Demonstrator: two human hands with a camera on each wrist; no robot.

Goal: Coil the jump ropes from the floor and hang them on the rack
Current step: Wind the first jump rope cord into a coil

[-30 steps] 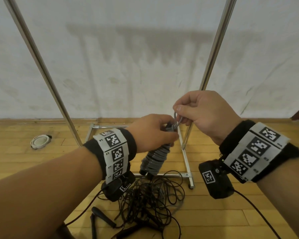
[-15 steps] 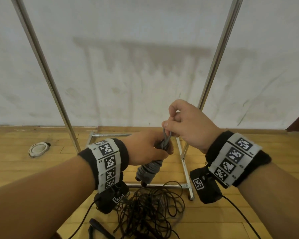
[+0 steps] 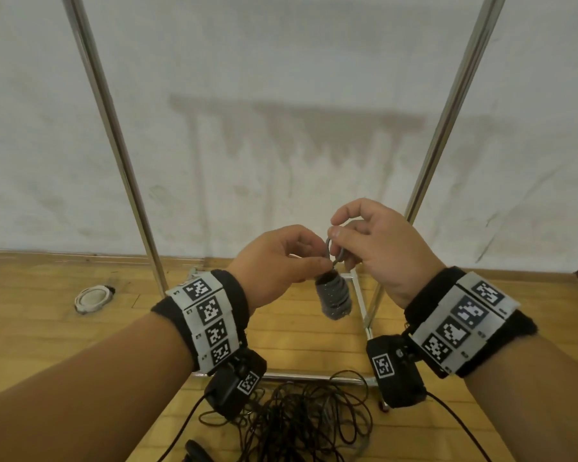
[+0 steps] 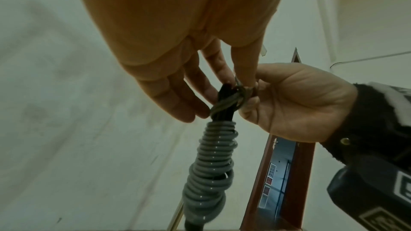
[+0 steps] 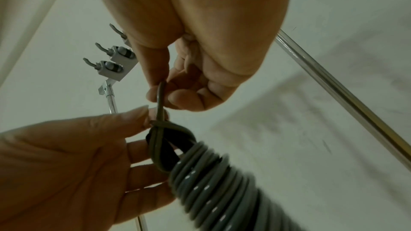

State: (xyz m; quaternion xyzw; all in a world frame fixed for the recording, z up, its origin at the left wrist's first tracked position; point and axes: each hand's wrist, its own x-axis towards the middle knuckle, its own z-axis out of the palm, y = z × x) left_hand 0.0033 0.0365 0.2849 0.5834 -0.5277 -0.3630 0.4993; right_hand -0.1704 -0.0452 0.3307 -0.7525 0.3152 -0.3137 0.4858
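1. While the grey coiled jump rope [image 3: 334, 296] hangs in the air between the rack's uprights [image 3: 447, 128], the left hand [image 3: 274, 261] pinches its top with thumb and forefinger, the other fingers loosely spread.
2. Right hand [image 3: 377, 248] fingers pinch the small end loop [image 5: 160, 97].
3. Tangled black ropes [image 3: 294, 425] lie on the floor [image 3: 47, 345].

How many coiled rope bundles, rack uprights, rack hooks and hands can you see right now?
Grey coiled jump rope bundle: 1
Shiny metal rack uprights: 2
Grey rack hooks showing: 3
Hands, left hand and right hand, both pinching the bundle: 2
Total: 8
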